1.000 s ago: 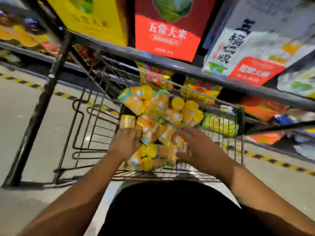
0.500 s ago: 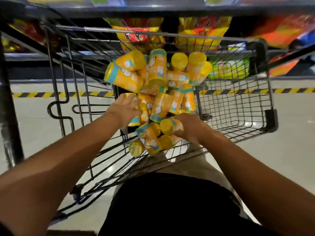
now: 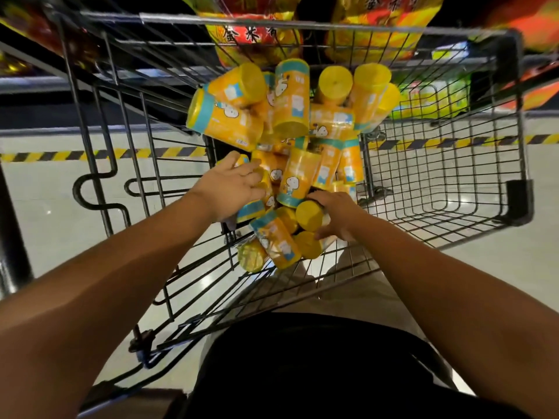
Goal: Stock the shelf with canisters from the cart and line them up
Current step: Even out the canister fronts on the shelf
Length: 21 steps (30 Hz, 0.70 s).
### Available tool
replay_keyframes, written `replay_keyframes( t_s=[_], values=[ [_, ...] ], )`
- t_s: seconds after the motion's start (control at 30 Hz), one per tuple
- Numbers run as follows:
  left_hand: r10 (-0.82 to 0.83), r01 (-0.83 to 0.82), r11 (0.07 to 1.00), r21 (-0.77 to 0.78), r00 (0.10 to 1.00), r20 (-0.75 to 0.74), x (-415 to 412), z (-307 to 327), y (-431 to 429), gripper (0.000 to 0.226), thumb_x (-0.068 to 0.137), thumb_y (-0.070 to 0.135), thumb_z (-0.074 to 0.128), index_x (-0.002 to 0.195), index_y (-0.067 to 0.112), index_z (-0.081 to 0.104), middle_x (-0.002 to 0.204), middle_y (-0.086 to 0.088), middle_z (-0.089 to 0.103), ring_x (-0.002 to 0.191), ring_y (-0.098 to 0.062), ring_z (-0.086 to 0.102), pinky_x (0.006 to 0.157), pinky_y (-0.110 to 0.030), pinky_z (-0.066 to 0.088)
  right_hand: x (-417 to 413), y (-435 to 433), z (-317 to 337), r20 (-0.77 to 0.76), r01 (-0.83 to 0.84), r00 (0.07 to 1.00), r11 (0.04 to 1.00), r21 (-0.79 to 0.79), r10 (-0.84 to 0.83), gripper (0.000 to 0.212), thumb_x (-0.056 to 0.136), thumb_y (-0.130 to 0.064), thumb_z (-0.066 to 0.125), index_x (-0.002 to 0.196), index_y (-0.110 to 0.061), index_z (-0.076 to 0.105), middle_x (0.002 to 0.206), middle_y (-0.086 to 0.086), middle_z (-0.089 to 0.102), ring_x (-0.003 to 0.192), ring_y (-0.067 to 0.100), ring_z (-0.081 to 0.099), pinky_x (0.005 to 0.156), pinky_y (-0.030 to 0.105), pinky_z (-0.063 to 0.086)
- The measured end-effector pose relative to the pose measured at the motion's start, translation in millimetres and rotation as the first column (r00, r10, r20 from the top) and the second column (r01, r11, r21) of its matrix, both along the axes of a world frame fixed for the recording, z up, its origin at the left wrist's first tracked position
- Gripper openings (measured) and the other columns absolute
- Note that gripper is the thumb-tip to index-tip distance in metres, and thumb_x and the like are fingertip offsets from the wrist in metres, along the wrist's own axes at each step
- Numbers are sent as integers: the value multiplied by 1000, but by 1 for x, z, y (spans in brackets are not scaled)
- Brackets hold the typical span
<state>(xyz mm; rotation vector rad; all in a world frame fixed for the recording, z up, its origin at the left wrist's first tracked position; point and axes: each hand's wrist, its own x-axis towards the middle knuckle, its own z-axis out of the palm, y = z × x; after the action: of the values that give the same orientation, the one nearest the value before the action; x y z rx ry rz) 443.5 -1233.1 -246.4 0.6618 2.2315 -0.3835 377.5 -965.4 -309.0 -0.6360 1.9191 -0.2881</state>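
A heap of several yellow canisters (image 3: 292, 164) with teal bands and yellow lids lies in the black wire cart (image 3: 447, 164). My left hand (image 3: 231, 189) rests on the left side of the heap, its fingers wrapped over a canister with a teal band (image 3: 250, 210). My right hand (image 3: 335, 217) closes around a canister whose yellow lid (image 3: 309, 215) points toward me. Other canisters (image 3: 275, 241) lie loose at the near edge of the pile. The shelf for the canisters is out of sight.
Yellow and red snack bags (image 3: 257, 34) hang on the shelving beyond the cart's far rim. A yellow-and-black floor stripe (image 3: 90, 154) runs across the pale floor. A black shelf post (image 3: 12, 231) stands at the far left. The cart's right half holds nothing.
The view tipped down and closer to the cart. Both hands went deeper into the pile and closed on canisters; the right hand's grip tightened on the yellow-lidded one.
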Motion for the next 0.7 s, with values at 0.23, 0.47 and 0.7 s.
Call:
replay_keyframes(
  t_s=[0.23, 0.47, 0.7],
  values=[
    [458, -434, 856, 281, 889, -23, -5, 13, 11, 92, 56, 80, 74, 138, 44, 50, 134, 7, 51, 131, -20, 43, 110, -49, 10, -4, 3, 5, -7, 44, 999, 998, -51, -44, 98, 58, -41, 96, 144, -37, 48, 145, 0, 53, 131, 33, 41, 109, 51, 39],
    [832, -848, -128, 514, 190, 521, 11, 45, 38, 85, 52, 68, 88, 127, 40, 58, 117, 11, 62, 108, -8, 62, 96, -37, 51, -14, 23, 49, 193, 431, 897, 884, -179, -398, 81, 69, -29, 92, 141, -26, 53, 137, -6, 56, 130, 18, 49, 104, 38, 43],
    [398, -421, -855, 303, -160, 903, 41, 97, 60, 64, 79, 50, 78, 131, 17, 60, 124, -8, 71, 114, -29, 67, 93, -46, 55, -15, 22, 144, 430, 646, 747, 707, -289, -507, 73, 74, -19, 89, 134, -23, 48, 123, 2, 64, 116, 13, 62, 88, 24, 53]
  ],
)
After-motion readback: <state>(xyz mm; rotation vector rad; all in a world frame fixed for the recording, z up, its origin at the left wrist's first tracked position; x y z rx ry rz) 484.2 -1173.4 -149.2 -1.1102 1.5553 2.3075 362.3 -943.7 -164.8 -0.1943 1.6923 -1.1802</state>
